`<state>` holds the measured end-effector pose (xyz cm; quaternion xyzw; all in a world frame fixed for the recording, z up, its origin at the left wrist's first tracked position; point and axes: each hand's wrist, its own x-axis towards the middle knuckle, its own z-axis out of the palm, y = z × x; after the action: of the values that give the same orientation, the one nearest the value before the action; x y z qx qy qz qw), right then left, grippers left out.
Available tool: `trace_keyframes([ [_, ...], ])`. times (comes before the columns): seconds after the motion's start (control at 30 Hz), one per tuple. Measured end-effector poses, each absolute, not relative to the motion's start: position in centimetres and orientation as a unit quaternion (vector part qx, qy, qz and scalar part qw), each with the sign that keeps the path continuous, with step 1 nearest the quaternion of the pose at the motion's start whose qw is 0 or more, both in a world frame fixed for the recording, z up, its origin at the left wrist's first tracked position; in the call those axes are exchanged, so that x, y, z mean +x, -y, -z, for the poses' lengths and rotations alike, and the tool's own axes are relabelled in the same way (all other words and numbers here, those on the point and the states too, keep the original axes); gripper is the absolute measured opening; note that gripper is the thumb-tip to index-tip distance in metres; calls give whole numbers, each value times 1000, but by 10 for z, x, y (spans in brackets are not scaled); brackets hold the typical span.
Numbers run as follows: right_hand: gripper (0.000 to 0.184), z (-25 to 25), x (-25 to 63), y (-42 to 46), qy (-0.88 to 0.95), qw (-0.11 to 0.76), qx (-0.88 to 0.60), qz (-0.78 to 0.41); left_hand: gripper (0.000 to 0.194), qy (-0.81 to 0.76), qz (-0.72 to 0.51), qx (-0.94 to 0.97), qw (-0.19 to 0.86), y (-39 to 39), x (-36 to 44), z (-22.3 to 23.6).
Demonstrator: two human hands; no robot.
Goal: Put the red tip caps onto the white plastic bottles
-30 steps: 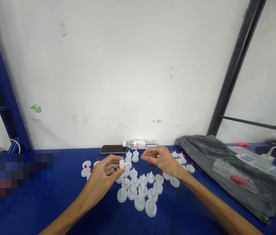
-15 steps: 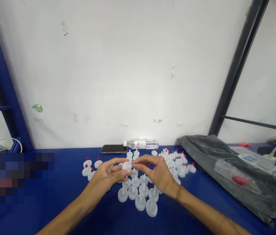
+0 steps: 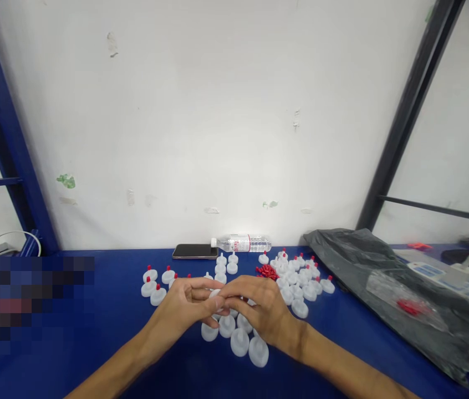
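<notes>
My left hand (image 3: 187,302) is closed around a white plastic nozzle cap (image 3: 214,293), gripped between thumb and fingers. My right hand (image 3: 261,303) meets it from the right, its thumb and fingers pinched on the same cap. The fingers hide most of that cap and its nozzle end. Several white nozzle caps without red tips (image 3: 240,341) stand below and behind the hands. Others with red tips (image 3: 158,295) stand to the left. A pile of small red tips (image 3: 266,271) lies behind my right hand, beside more red-tipped caps (image 3: 300,307).
At the back of the blue table (image 3: 105,310), a phone (image 3: 195,251) lies beside a clear bottle (image 3: 243,243) on its side. To the right lies a dark plastic bag (image 3: 355,277) with a clear bag of red pieces (image 3: 409,305) on it. A power strip (image 3: 459,277) sits beyond.
My right hand has moved left and slightly down, closing over the cap in my left hand. Both hands sit a little lower, and the red pile has come into view.
</notes>
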<state>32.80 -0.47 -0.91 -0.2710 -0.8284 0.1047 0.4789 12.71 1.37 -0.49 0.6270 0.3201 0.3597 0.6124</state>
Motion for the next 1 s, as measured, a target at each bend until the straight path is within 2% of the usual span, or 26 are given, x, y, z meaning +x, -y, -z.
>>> trace_keyframes([
  [0.13,22,10,333,4,854,463,-234,-49,46,-322,-357,594,645,-8,130,1],
  [0.33,27,11,338,5,868,438,-232,-35,39,-305,-369,589,651,-9,127,2],
  [0.53,11,8,325,7,836,471,-270,-80,49,-308,-368,631,610,-12,125,-1],
  [0.63,8,-1,317,-9,811,483,-316,-89,52,-347,-398,659,536,-14,120,-10],
  [0.73,12,-11,310,-39,793,473,-366,-119,51,-407,-489,660,400,-22,111,-15],
  [0.83,17,-13,301,-73,806,415,-404,-124,43,-442,-550,642,299,-34,99,-15],
  [1.0,5,-4,285,-105,857,288,-423,-65,30,-461,-543,652,259,-42,93,-10],
])
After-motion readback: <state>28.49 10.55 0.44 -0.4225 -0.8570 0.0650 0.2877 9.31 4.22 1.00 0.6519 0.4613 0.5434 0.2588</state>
